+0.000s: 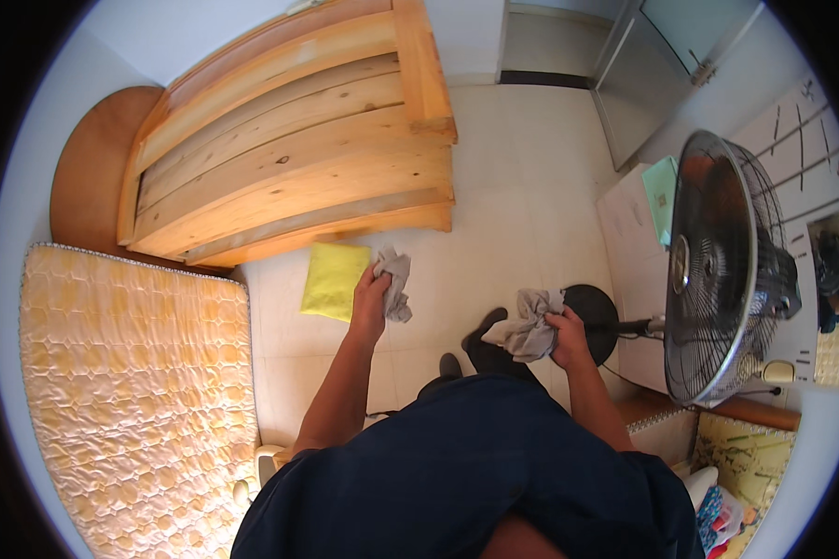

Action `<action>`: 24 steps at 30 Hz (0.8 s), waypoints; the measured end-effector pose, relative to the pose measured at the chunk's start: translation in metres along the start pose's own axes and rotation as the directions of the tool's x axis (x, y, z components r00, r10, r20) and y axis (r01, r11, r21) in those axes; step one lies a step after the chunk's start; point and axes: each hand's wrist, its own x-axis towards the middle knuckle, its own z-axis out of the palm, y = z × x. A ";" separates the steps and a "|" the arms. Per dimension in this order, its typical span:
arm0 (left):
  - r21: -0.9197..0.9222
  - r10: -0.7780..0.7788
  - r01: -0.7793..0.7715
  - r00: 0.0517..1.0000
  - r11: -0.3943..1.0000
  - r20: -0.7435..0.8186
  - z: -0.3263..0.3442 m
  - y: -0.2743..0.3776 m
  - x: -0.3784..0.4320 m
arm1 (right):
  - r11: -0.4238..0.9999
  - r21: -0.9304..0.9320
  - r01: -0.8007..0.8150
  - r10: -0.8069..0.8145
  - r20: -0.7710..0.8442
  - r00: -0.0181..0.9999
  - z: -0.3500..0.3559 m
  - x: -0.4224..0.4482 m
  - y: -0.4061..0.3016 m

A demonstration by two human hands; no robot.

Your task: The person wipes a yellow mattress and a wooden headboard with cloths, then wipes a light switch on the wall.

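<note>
Crumpled in my left hand (372, 299) is a grey cloth (396, 286), held up in front of me over the tiled floor. My right hand (568, 337) grips another crumpled grey cloth (529, 327), larger to the eye, near the round black base of a standing fan. A yellow-green folded cloth or cushion (333, 279) lies on the floor just left of my left hand. The two cloths are apart from each other.
A wooden bed frame (280, 161) with slats stands ahead on the left. A quilted mattress (140, 391) leans at the far left. The standing fan (713, 269) rises at my right beside a pale cabinet (633, 230). A door (650, 91) stands at the upper right.
</note>
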 end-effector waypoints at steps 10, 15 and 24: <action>0.367 0.479 -0.341 0.778 0.865 -0.406 -0.016 0.131 0.123 | 0.872 -0.338 0.356 -0.311 0.179 0.933 0.163 0.155 -0.059; 0.517 0.703 -0.481 0.551 0.708 -0.450 -0.028 0.177 0.162 | 0.668 -0.365 0.648 -0.435 0.515 0.738 0.321 0.179 -0.151; 0.954 0.746 -0.299 0.637 0.006 0.195 -0.014 0.126 0.318 | -0.495 -0.354 0.794 -0.077 0.927 0.366 0.440 0.287 -0.101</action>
